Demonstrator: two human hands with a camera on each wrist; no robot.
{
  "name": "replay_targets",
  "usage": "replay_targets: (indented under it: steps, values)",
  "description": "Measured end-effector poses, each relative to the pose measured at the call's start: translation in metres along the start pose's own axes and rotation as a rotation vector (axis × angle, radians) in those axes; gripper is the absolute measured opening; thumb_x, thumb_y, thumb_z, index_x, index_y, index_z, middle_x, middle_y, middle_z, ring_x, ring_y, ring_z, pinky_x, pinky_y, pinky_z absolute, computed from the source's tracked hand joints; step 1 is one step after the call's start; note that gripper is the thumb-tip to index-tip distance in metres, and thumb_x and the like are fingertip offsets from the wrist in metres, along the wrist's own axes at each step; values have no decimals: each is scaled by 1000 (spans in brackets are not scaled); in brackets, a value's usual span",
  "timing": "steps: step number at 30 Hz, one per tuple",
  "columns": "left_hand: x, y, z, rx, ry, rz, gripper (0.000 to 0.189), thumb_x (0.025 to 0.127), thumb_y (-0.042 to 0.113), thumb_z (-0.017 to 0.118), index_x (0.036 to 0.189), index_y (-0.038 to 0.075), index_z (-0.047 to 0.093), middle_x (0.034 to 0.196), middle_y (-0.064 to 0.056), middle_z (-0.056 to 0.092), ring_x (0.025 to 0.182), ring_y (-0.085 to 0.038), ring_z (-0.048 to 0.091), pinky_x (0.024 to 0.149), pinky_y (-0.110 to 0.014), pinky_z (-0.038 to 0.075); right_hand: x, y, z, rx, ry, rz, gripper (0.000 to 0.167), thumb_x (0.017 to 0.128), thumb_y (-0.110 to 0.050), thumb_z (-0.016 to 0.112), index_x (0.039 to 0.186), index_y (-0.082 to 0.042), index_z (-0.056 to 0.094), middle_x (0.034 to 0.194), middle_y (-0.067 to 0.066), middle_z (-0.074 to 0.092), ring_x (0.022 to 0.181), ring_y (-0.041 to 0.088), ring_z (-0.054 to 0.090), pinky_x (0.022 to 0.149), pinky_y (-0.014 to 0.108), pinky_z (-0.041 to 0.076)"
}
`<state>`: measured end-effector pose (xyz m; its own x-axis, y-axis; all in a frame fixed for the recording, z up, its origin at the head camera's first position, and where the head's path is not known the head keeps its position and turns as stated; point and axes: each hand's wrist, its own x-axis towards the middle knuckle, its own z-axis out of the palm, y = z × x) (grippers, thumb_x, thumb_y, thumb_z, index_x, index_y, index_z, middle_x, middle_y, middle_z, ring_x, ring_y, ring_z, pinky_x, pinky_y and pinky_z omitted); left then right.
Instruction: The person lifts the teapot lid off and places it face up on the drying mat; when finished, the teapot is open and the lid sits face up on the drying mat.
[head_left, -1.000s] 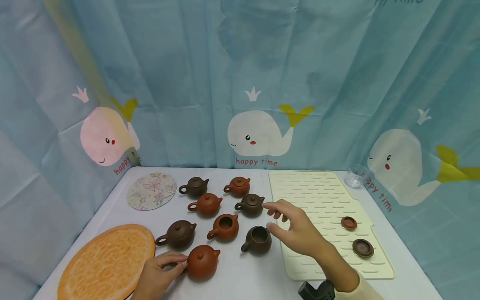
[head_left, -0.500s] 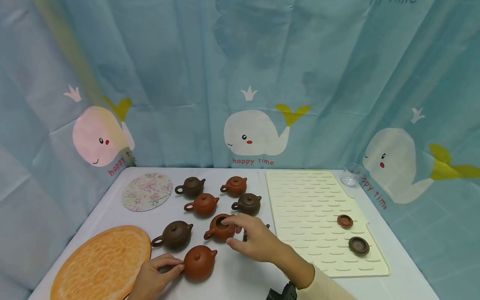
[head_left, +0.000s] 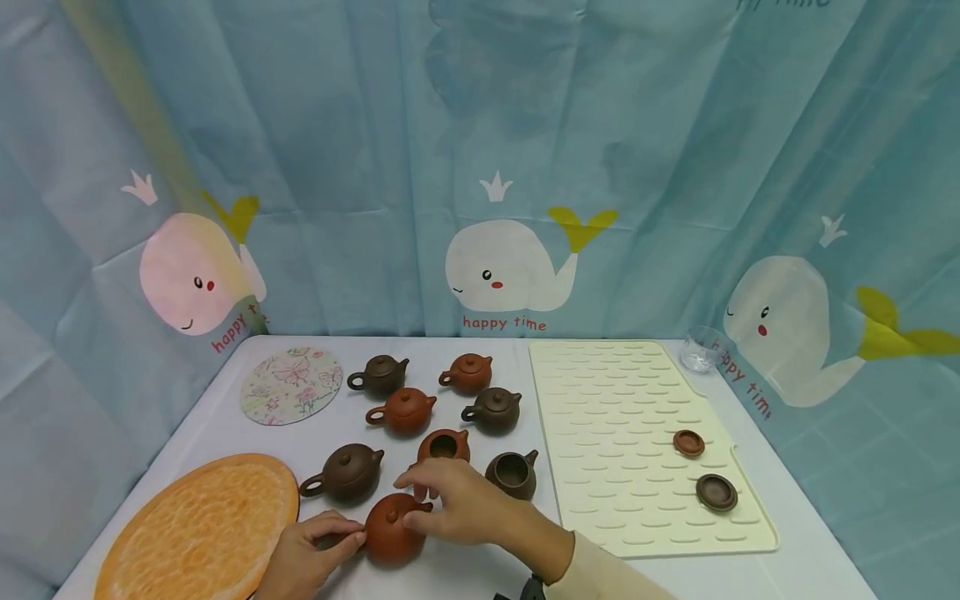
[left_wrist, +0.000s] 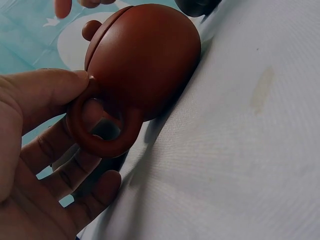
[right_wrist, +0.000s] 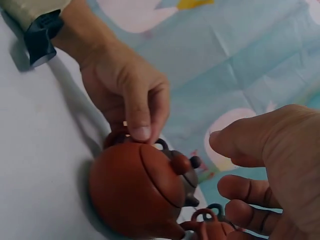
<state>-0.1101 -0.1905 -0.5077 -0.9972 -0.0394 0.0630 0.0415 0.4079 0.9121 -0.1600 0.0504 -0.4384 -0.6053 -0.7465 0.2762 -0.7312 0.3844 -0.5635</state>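
My left hand [head_left: 306,552] pinches the ring handle [left_wrist: 107,145] of a round red clay teapot [head_left: 390,542] at the table's front. The teapot's lid [right_wrist: 162,175] with its ball knob is on. My right hand [head_left: 461,500] hovers just over this teapot, thumb and fingers apart around the knob, holding nothing. Behind the right hand stands a red teapot [head_left: 452,442] without a lid, partly hidden by the fingers. A dark brown lidless teapot [head_left: 513,477] is to its right. A lidded dark brown teapot [head_left: 352,473] sits behind the left hand.
Further back stand several small lidded teapots [head_left: 406,412]. On the cream mat [head_left: 592,392] at right lie a red lid [head_left: 688,443] and a dark brown lid [head_left: 717,492]. A bread-patterned round mat [head_left: 202,525], a floral disc [head_left: 292,386] and a clear cup [head_left: 701,350] lie around.
My right hand has moved left and toward me, from beside the dark lidless teapot to above the front red teapot. My left hand has kept its hold on the handle.
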Motion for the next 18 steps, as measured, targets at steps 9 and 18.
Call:
replay_targets:
  steps: [9, 18]
  values:
    - [0, -1, 0, 0, -10, -9, 12, 75, 4, 81, 80, 13, 77, 76, 4, 66, 76, -10, 62, 71, -22, 50, 5, 2, 15, -102, -86, -54, 22, 86, -20, 72, 107, -14, 70, 81, -11, 51, 73, -4, 44, 66, 6, 36]
    - [-1, -4, 1, -13, 6, 16, 16, 73, 2, 82, 77, 17, 76, 75, 1, 67, 75, -12, 63, 70, -22, 50, 14, 3, 23, -170, -130, -34, 23, 88, -20, 71, 111, -18, 69, 82, -15, 51, 73, -5, 42, 64, 8, 34]
